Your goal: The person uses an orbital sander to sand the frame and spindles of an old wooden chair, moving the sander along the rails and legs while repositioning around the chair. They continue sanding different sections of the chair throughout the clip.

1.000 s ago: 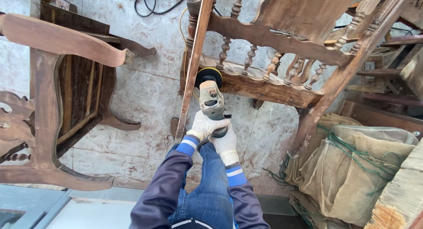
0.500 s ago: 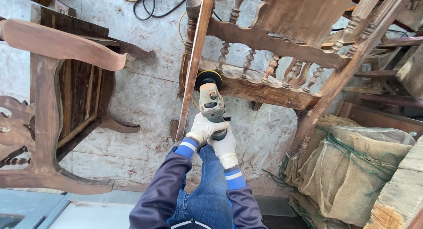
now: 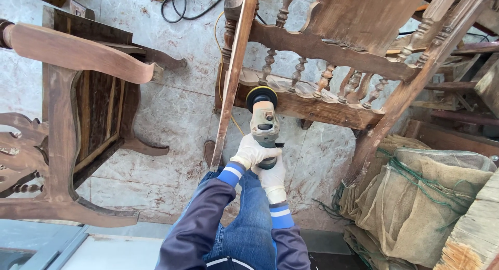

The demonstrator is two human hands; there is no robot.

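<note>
Both my hands wear white gloves and grip an angle grinder (image 3: 264,125) by its grey-green body. My left hand (image 3: 250,153) wraps the body from the left. My right hand (image 3: 273,175) holds the rear of the handle just below it. The grinder's round black and yellow disc (image 3: 261,97) presses against the lower rail (image 3: 317,104) of a dark wooden chair frame (image 3: 332,51) with turned spindles. A long pale wooden post (image 3: 234,77) of that frame runs down just left of the tool. My blue-jeaned legs are below.
Another dark wooden chair (image 3: 67,119) lies on its side at the left on the marble floor (image 3: 176,119). Burlap sacks with green netting (image 3: 431,197) fill the right. Black and yellow cables (image 3: 182,2) lie at the top. A rough wooden beam (image 3: 473,233) juts in at the lower right.
The grinder and both hands have held nearly the same spot against the rail; only the view has shifted slightly.
</note>
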